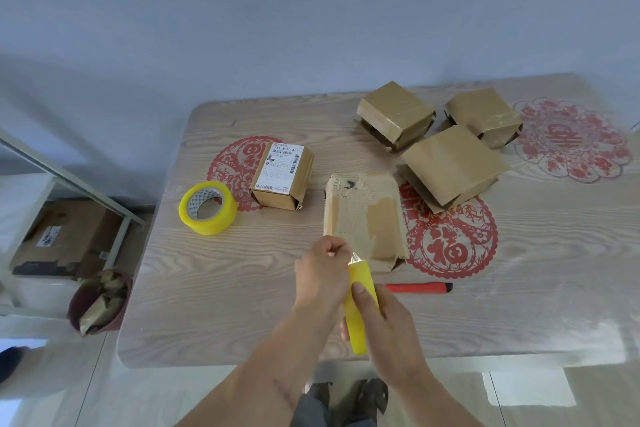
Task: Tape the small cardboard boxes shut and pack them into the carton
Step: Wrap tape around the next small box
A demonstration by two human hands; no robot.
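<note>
On the wooden worktop (214, 305) at frame centre, I see my right hand (388, 333) gripping a yellow tape roll (360, 308) while my left hand (323, 274) pinches its loose end just beside a torn cardboard box (363, 218); three taped boxes (450, 156) sit upper right.

Both hands (349, 288) hold a yellow tape roll (360, 308).

Torn-faced box (364, 218) lies flat mid-bench. Labelled box (282, 175) stands far left of it. Three taped boxes (396, 114) (483, 114) (453, 166) cluster far right. Yellow tape roll (358, 308) held upright near edge.
</note>
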